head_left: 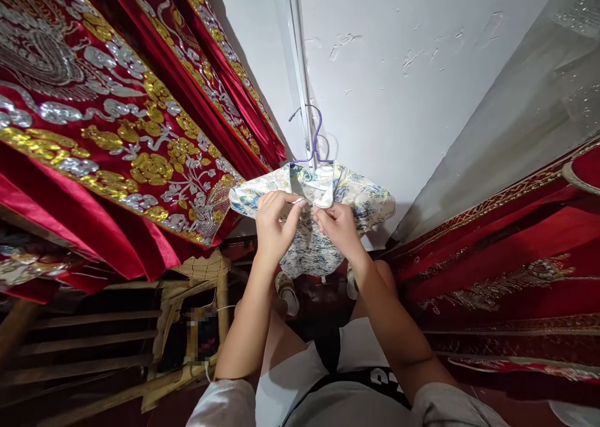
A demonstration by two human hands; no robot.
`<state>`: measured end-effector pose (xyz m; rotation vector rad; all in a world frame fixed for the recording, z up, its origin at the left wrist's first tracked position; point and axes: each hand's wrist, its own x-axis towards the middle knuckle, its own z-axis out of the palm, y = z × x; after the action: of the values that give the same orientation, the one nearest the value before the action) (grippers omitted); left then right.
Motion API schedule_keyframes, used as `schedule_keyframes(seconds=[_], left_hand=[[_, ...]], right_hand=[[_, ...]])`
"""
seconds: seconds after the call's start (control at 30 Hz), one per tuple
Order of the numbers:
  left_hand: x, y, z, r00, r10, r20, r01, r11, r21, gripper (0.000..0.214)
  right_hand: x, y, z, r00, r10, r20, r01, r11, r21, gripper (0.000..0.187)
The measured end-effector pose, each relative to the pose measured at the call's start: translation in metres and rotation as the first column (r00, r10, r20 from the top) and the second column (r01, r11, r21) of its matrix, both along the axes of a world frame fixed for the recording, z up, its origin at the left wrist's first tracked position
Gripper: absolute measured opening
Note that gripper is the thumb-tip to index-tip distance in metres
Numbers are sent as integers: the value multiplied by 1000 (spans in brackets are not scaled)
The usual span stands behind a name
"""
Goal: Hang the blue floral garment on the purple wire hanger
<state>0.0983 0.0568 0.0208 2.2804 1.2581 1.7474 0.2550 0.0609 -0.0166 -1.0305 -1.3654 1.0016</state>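
A cream shirt [314,252] with a blue and yellow floral print hangs on a purple wire hanger [319,130] in front of the wall. At its neckline, my left hand [276,221] pinches the collar edge between thumb and forefinger. Close beside it on the right, my right hand [338,224] pinches the shirt front just below the other collar tip. The fingertips of both hands are a short gap apart. Whether a button lies between them is too small to make out.
Red cloths with gold and silver sequins [154,164] hang at the left. More red embroidered fabric [515,277] is on the right. A bamboo chair [187,377] stands low at the left, with a blurred-out device on it. A metal strip [296,45] runs up the white wall [398,102].
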Motion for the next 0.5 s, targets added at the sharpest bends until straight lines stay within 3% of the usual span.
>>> schedule_keyframes(seconds=[0.07,0.13,0.23,0.3,0.33,0.4,0.5], left_hand=[[-8,3,4,978,52,203,-58,998,25,13],[-25,11,7,903,79,423,-110,993,50,14],[-61,24,-4,672,23,740,-40,999,6,17],[-81,31,-25,514,25,857,77,994,-75,21],[-87,33,-38,477,47,878,127,984,-122,25],[-89,31,-70,488,98,868,195,956,-217,36],[-70,16,-120,571,149,807,255,902,-347,43]], right_hand=[[2,0,-11,999,-25,36,26,999,-22,32],[6,-3,-25,999,-27,44,30,998,-64,31],[10,-15,-47,1000,9,-16,-11,991,-131,28],[8,-26,-57,997,37,-63,-46,987,-153,27],[6,-31,-60,995,50,-83,-63,985,-159,26],[1,-39,-63,991,72,-114,-91,981,-172,26],[-1,-45,-65,983,78,-165,-113,970,-216,26]])
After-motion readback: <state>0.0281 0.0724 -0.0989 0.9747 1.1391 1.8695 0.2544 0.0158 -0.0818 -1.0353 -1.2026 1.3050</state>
